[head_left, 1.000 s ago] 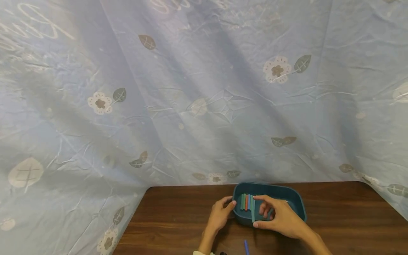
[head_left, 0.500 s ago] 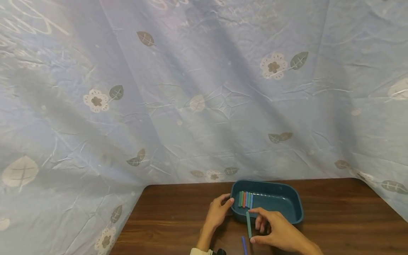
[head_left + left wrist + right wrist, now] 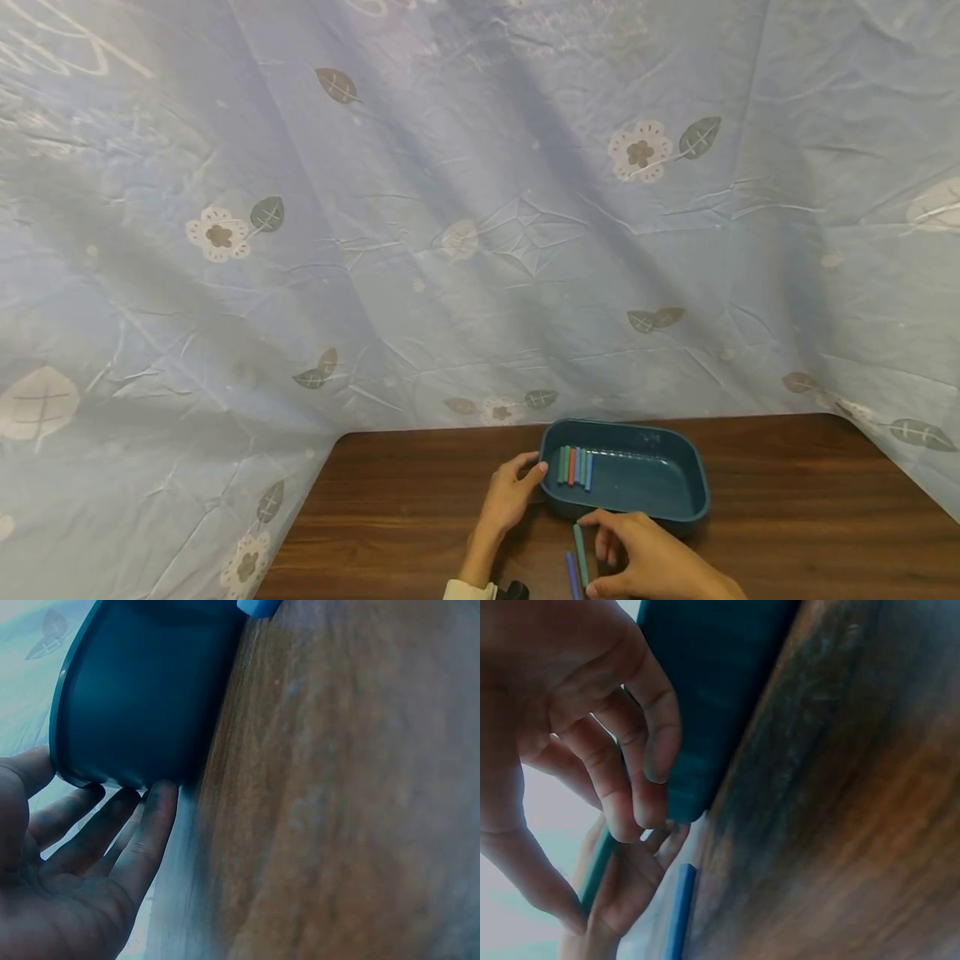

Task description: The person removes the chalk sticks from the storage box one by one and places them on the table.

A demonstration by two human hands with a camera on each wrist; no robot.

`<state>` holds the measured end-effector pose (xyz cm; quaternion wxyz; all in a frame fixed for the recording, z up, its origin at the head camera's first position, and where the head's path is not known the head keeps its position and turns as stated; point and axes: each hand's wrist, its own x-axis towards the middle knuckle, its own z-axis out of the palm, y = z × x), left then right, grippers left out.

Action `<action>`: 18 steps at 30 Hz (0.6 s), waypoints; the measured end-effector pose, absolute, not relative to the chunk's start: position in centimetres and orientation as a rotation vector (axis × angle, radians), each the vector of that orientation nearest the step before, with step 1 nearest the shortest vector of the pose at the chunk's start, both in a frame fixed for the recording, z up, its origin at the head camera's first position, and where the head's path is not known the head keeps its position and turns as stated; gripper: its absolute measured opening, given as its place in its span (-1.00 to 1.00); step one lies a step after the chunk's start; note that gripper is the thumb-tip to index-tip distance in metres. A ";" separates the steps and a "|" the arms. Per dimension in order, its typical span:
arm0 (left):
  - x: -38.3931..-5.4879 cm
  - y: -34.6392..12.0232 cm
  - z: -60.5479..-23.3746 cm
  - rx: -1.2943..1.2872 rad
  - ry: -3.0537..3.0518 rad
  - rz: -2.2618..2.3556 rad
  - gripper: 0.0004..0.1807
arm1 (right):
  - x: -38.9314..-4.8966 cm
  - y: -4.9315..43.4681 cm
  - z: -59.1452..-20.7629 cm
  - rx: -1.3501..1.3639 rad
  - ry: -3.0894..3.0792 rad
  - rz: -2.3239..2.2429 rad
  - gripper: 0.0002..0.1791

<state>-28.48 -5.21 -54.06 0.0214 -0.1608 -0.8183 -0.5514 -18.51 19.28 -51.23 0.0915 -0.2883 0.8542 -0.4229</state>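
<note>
A dark teal tray (image 3: 637, 510) stands on the table. My left hand (image 3: 506, 497) holds its left end, thumb at the rim and fingers against the outer wall, as the left wrist view (image 3: 82, 862) shows. Inside, at the left, a row of chalk sticks (image 3: 572, 468) in green, red and blue lies side by side. My right hand (image 3: 645, 554) pinches a green chalk stick (image 3: 581, 554) lengthwise, index finger at the far end and thumb at the near end. Just left of it, a blue-violet chalk stick (image 3: 572, 575) lies on the table, in front of the tray.
The brown wooden table (image 3: 390, 517) carries everything. Behind it hangs a pale blue curtain (image 3: 450, 333) with leaf and flower prints. A round black object (image 3: 517, 591) shows beside the left sleeve (image 3: 468, 591) at the bottom edge.
My right hand has drawn the green chalk stick from inside the tray over its front wall and toward the near side, beside the blue-violet stick. The left hand has stayed at the tray's left end.
</note>
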 end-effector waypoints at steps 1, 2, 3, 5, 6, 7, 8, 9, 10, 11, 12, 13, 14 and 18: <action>-28.5 -5.2 -54.0 -0.499 -2.539 -1.706 -0.58 | -18.5 19.3 -51.4 -0.855 2.532 -1.246 -0.26; -28.5 -5.2 -54.0 -0.494 -2.545 -1.701 -0.58 | -18.5 19.3 -51.5 -0.860 2.531 -1.235 -0.27; -28.5 -5.2 -54.0 -0.490 -2.550 -1.700 -0.58 | -18.6 19.3 -51.6 -0.859 2.530 -1.227 -0.28; -28.6 -5.2 -53.9 -0.486 -2.558 -1.694 -0.57 | -18.6 19.3 -51.8 -0.862 2.530 -1.209 -0.29; -28.6 -5.2 -54.0 -0.482 -2.562 -1.689 -0.56 | -18.6 19.3 -51.9 -0.862 2.528 -1.198 -0.30; -28.6 -5.2 -54.0 -0.479 -2.565 -1.684 -0.56 | -18.5 19.3 -52.0 -0.859 2.524 -1.191 -0.31; -28.7 -5.2 -54.0 -0.476 -2.568 -1.685 -0.55 | -18.6 19.3 -52.1 -0.859 2.520 -1.183 -0.31; -28.7 -5.2 -54.1 -0.476 -2.568 -1.683 -0.55 | -18.6 19.3 -52.2 -0.860 2.517 -1.174 -0.32; -28.7 -5.2 -54.1 -0.476 -2.568 -1.680 -0.55 | -18.6 19.3 -52.3 -0.859 2.513 -1.168 -0.32; -28.7 -5.2 -54.2 -0.478 -2.569 -1.675 -0.55 | -18.6 19.3 -52.4 -0.858 2.505 -1.166 -0.34; -28.8 -5.1 -54.2 -0.476 -2.570 -1.673 -0.55 | -18.6 19.2 -52.4 -0.855 2.496 -1.168 -0.35; -28.8 -5.1 -54.3 -0.479 -2.570 -1.672 -0.55 | -18.6 19.2 -52.5 -0.855 2.490 -1.172 -0.36; -28.8 -5.2 -54.3 -0.479 -2.571 -1.670 -0.54 | -18.6 19.1 -52.6 -0.854 2.483 -1.177 -0.37; -28.7 -5.1 -54.4 -0.476 -2.572 -1.665 -0.55 | -18.5 18.8 -52.8 -0.839 2.477 -1.172 -0.41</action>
